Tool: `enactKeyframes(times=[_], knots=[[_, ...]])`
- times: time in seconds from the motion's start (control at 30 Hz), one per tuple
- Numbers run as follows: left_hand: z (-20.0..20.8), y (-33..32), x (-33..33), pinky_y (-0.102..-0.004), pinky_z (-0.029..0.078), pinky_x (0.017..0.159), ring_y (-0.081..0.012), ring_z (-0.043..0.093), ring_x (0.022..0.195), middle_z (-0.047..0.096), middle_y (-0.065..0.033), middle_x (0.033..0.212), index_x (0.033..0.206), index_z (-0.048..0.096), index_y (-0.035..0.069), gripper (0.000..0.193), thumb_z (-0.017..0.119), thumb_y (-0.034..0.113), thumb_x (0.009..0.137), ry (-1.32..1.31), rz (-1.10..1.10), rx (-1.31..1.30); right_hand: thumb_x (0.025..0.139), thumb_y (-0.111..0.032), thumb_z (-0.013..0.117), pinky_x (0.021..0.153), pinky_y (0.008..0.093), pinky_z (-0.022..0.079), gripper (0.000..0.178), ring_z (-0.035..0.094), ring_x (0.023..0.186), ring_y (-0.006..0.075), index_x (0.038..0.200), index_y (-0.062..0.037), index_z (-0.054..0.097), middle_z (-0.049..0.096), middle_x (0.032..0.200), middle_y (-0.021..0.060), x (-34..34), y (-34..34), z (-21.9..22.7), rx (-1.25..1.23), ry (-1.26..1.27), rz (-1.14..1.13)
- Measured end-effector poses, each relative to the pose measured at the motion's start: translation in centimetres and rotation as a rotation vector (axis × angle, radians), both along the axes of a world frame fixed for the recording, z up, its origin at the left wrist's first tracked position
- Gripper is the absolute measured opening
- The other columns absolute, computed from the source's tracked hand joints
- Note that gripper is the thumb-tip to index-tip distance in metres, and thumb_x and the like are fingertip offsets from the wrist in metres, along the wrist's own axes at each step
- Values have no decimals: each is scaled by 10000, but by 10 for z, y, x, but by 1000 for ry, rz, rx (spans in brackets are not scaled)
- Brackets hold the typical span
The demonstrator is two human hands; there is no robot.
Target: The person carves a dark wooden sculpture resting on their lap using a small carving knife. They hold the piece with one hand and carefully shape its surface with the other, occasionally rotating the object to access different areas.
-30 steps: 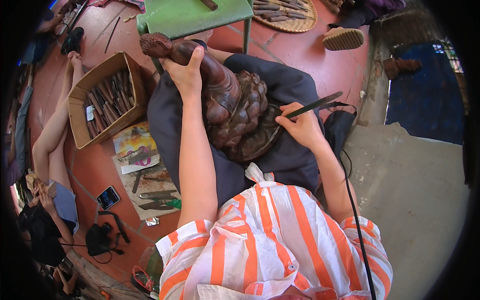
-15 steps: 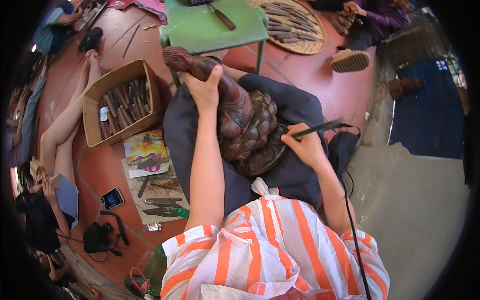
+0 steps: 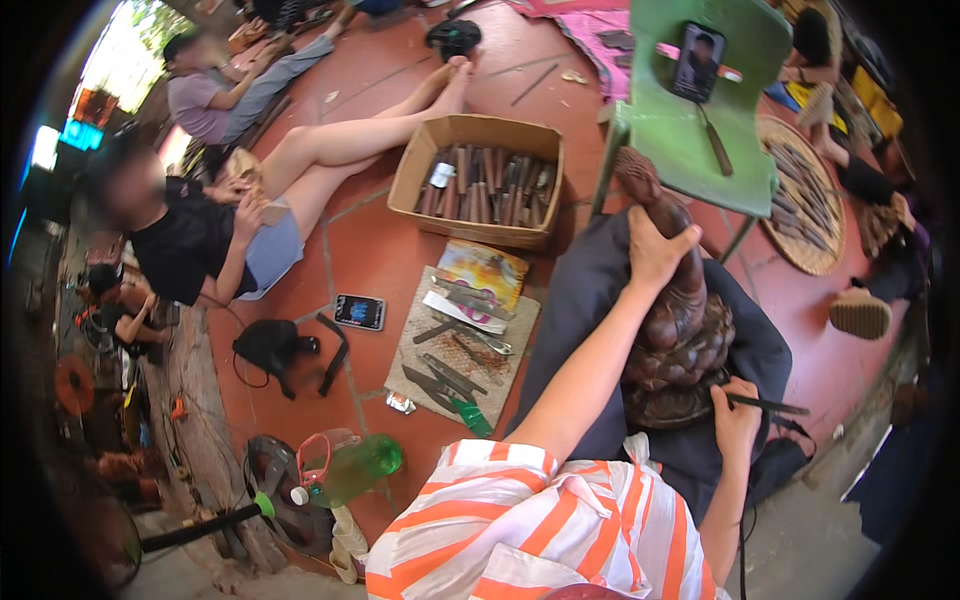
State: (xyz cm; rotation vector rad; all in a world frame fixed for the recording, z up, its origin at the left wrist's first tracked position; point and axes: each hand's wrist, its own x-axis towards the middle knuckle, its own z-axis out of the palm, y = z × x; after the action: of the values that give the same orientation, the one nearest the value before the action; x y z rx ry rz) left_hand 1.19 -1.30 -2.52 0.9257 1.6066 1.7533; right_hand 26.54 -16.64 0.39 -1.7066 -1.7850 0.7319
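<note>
On the lap (image 3: pixel 575 310): carved dark statue (image 3: pixel 680 318), base toward the striped shirt (image 3: pixel 560 520); I'd expect it heavy, stiff, slick.
Left hand (image 3: pixel 657 250): wrapped round its upper body, below the head, where I'd take hold, bracing the base.
Right hand (image 3: pixel 736 412): closed on a slim dark tool (image 3: pixel 775 404) beside the base.
Beyond: cardboard box (image 3: pixel 478 233), green chair (image 3: pixel 655 125).

Bright opening (image 3: pixel 122 62) far left, blown out; pale sheen on far tiled floor (image 3: pixel 510 50); black fisheye rim, edges bent.
</note>
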Motion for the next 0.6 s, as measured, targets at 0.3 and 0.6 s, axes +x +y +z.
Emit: enactKeyframes(times=[0.3, 0.6], knots=[[-3, -1, 0, -423, 395, 973, -364, 487, 1115, 460, -236, 1138, 1219, 411, -91, 863, 787, 436, 648, -17, -22, -28, 813, -82, 694, 843, 376, 470, 125, 581, 1055, 290, 839, 21, 628, 598, 1091, 182, -17, -1, 14, -8, -141, 11], [6, -7, -6, -447, 383, 1011, -413, 445, 1206, 420, -283, 1265, 1302, 337, -122, 958, 786, 415, 649, -6, -62, -49, 807, -97, 708, 830, 400, 473, 148, 579, 1050, 306, 805, 25, 625, 576, 997, 181, -21, 0, 17, -10, -81, 1]])
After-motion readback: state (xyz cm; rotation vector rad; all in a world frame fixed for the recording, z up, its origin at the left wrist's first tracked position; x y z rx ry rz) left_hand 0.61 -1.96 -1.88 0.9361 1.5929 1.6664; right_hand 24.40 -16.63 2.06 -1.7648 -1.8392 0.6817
